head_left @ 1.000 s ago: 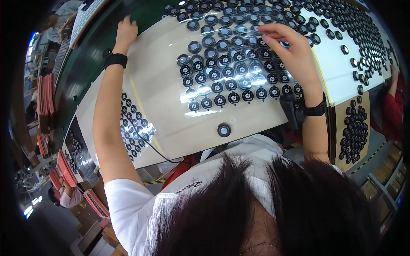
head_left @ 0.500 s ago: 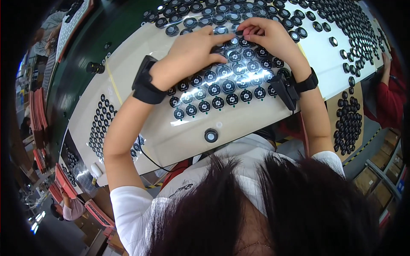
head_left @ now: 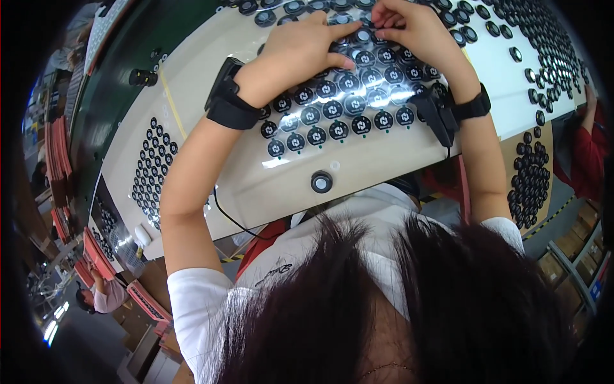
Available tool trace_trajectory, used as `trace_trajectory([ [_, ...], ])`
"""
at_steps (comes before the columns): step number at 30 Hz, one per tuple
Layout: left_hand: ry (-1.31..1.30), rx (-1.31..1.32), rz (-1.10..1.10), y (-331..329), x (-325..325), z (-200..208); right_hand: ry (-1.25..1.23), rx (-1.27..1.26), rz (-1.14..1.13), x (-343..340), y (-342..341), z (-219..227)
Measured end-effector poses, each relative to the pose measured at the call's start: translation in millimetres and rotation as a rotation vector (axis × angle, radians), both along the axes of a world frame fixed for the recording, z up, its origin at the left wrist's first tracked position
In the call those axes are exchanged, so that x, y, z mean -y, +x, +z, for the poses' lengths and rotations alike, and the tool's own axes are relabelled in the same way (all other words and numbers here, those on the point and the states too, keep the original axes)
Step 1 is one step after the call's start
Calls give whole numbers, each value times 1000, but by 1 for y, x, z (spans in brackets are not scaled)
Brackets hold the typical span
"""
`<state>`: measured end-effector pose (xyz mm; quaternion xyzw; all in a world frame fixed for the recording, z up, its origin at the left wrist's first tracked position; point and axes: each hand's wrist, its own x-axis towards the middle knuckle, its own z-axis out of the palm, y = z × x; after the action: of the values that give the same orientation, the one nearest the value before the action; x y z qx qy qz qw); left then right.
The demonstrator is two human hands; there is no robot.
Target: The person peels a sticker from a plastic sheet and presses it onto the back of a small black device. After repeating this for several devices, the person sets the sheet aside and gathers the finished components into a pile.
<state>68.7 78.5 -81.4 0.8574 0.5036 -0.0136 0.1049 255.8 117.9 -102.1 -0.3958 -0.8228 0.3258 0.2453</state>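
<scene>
Rows of round black labels with white marks lie on a clear glossy sheet point(head_left: 281, 162) before me. Over the sheet's far part stretches my left hand point(head_left: 297, 50), fingers extended and apart. Its index fingertip reaches a round black piece with a pale centre point(head_left: 364, 36), and its thumb rests lower on the sheet. Just right of that piece, my right hand point(head_left: 416, 31) has thumb and fingers pinched together; whatever is between them is too small to make out. Both wrists carry black strapped devices. One loose round black piece point(head_left: 321, 182) sits near the table's front edge.
Many round black pieces point(head_left: 543, 38) crowd the far right of the table point(head_left: 243, 192). A smaller group point(head_left: 153, 163) lies at left, beside a yellow line. A dark cable runs over the front edge. Another person's red sleeve point(head_left: 585, 157) shows at right.
The whole view has shifted, so the table and both hands appear higher in the picture. Over the sheet, the hands keep nearly the same places, the right still pinching.
</scene>
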Motion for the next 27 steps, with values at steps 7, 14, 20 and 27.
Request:
trace_trajectory([
  [7, 103, 51, -42, -7, -2, 0, 27, 30, 17, 0, -3, 9],
  [14, 46, 41, 3, -6, -3, 12, -112, 47, 28, -14, -1, 13],
  [20, 39, 89, -1, -5, -4, 22, -489, -205, 236, -29, 13, 26],
  [27, 44, 509, 54, -61, -52, 37, -636, -424, 190, -33, 28, 34],
])
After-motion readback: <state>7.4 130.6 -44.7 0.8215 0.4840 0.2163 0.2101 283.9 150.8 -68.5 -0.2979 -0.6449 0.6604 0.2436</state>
